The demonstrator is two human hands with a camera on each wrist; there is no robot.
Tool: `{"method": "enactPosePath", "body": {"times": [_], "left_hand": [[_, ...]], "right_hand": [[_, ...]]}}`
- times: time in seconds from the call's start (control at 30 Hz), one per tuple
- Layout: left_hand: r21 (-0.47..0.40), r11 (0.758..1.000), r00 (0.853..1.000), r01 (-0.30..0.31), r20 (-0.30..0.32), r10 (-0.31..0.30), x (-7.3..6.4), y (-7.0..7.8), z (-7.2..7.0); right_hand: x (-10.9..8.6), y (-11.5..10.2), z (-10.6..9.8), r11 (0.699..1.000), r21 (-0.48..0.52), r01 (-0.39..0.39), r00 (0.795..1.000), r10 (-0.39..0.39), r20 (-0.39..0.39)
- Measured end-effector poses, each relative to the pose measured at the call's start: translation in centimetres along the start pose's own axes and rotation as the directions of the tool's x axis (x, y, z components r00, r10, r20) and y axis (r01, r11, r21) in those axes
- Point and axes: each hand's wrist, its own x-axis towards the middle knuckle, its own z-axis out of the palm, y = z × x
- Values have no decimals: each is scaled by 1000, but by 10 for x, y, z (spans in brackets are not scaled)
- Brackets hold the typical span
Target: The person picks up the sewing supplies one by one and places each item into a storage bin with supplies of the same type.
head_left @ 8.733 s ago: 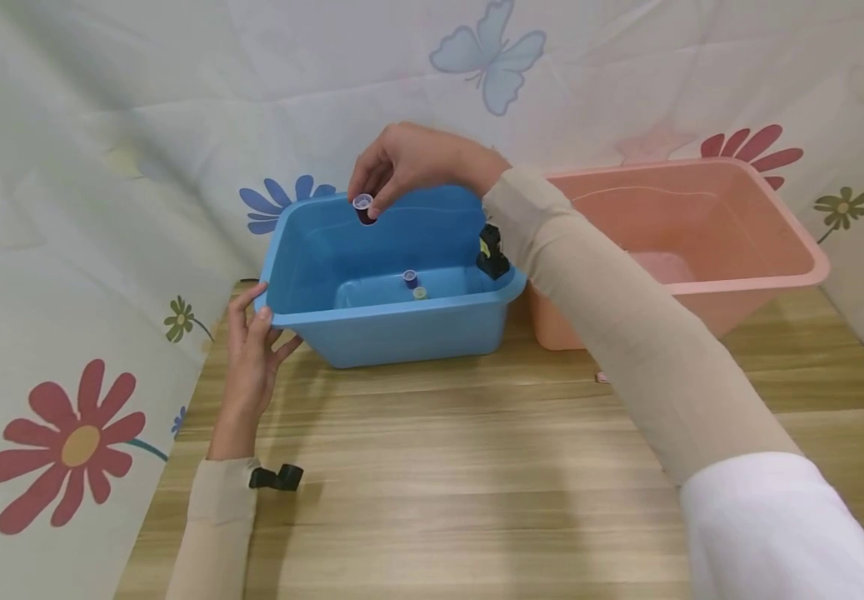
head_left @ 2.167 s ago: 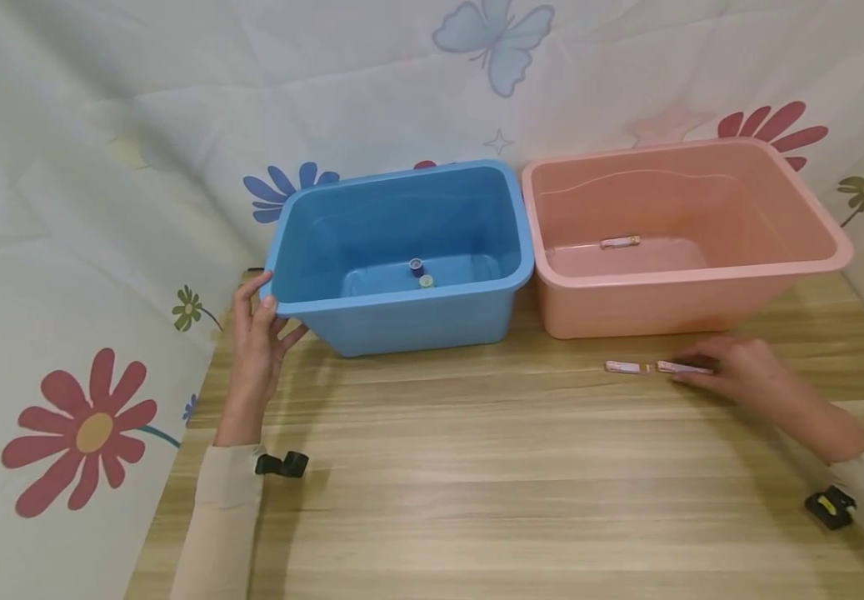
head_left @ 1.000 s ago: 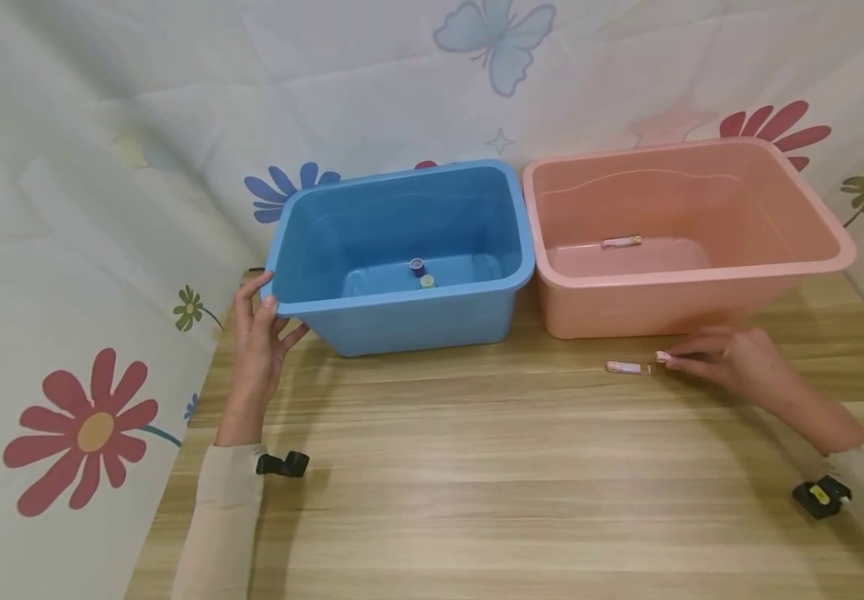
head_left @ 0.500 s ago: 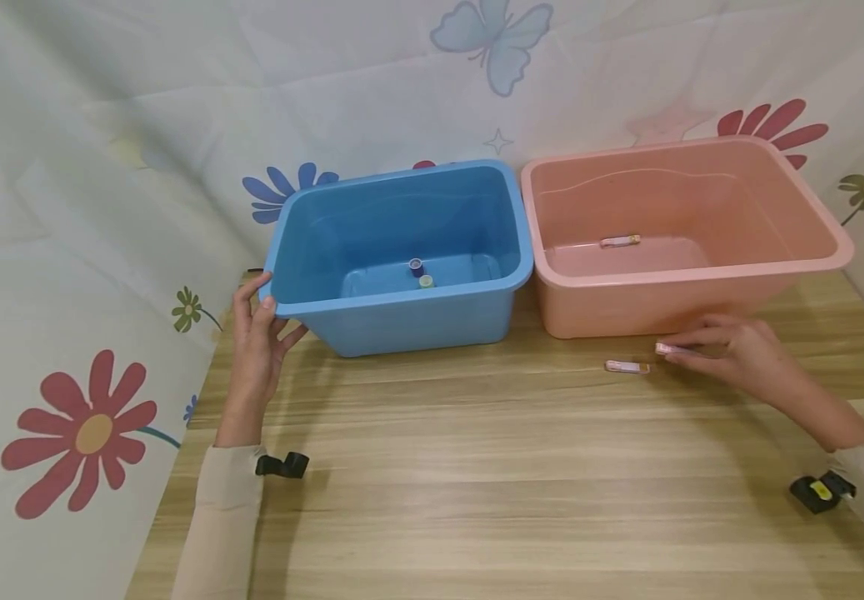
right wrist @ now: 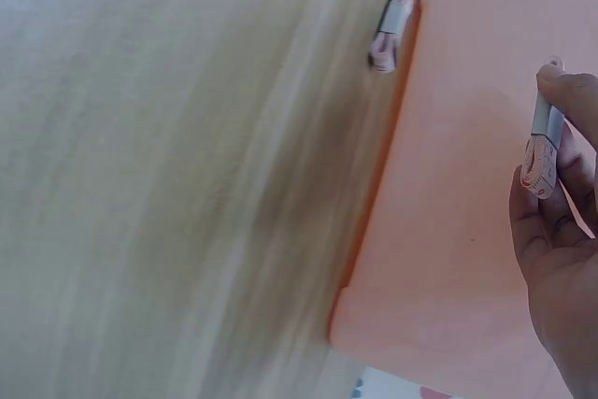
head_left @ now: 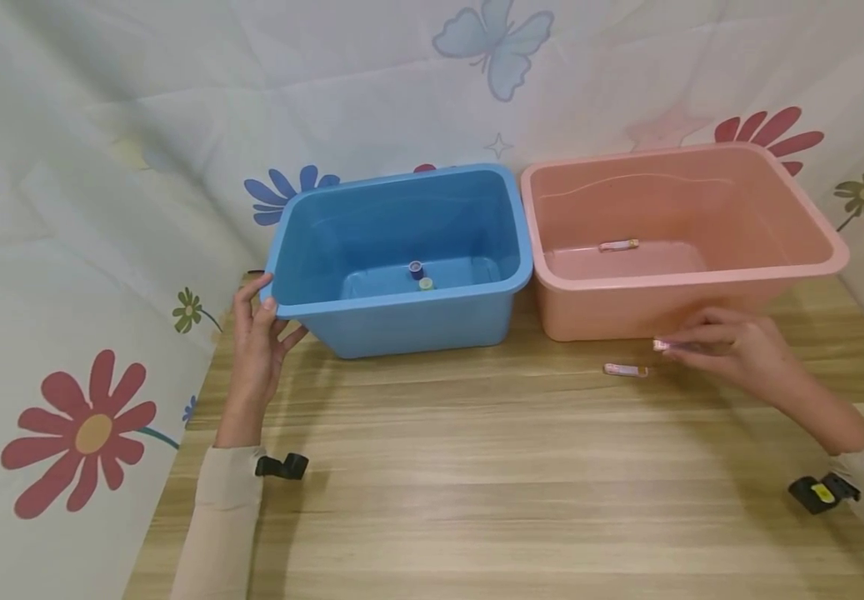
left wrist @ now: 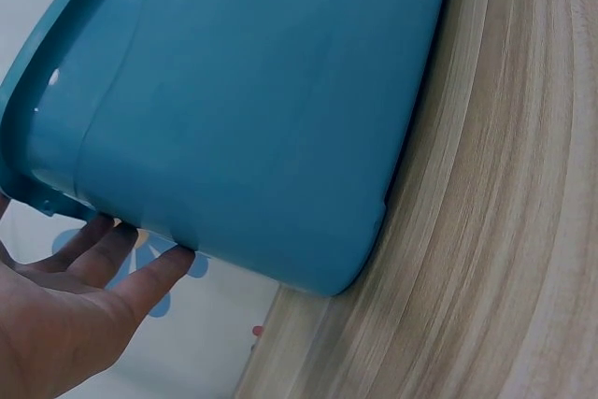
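Head view, items listed left to right. Left hand [head_left: 255, 337]: at the near left corner of the blue bin [head_left: 409, 325], holding it, thumb and forefinger at the rim. Left wrist view adds what the rim partly hides from above: the other fingers spread, tips touching the outer wall. Inside the blue bin, on its floor, seen only from the head: one purple pot [head_left: 417, 270], upright, with one pale green pot [head_left: 427, 284] just beside it, nearer the viewer. Pink bin [head_left: 626, 308]: stands alongside the blue one on the wood-grain table [head_left: 461, 467]. Tape in the pink bin [head_left: 619, 245]: long axis left to right, right end slightly farther off. Loose tape [head_left: 626, 370]: flat on the table, near the pink bin's front wall, long axis roughly along that wall. Held tape [right wrist: 544, 142]: in front of the same wall, right of the loose tape; from the head, its pink end points left, the rest mostly behind fingers. Right wrist view shows more: folded pink loops, printed marks, a pale band round the middle, long axis near upright in frame. Right hand [head_left: 750, 350]: thumb and fingers pinched together on the held tape.
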Motion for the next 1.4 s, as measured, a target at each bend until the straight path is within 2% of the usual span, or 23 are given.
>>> {"method": "enactPosePath", "body": {"times": [0.2, 0.33, 0.83, 1.07, 1.4], "left_hand": [[-2, 1000, 1000, -3, 0, 3, 0, 0, 0], [-3, 1000, 1000, -5, 2, 5, 0, 1, 1], [11, 1000, 1000, 0, 7, 0, 3, 2, 4], [3, 1000, 1000, 5, -6, -5, 2, 1, 3], [7, 1000, 1000, 10, -14, -10, 0, 0, 0]], "right_hand": [[9, -9, -10, 999, -11, -38, 999, 38, 15], [13, -11, -13, 999, 0, -32, 999, 32, 5], [26, -17, -21, 999, -52, 13, 1000, -14, -21], [34, -23, -24, 998, -37, 60, 998, -61, -27], [47, -36, -38, 993, -81, 87, 996, -85, 22]]}}
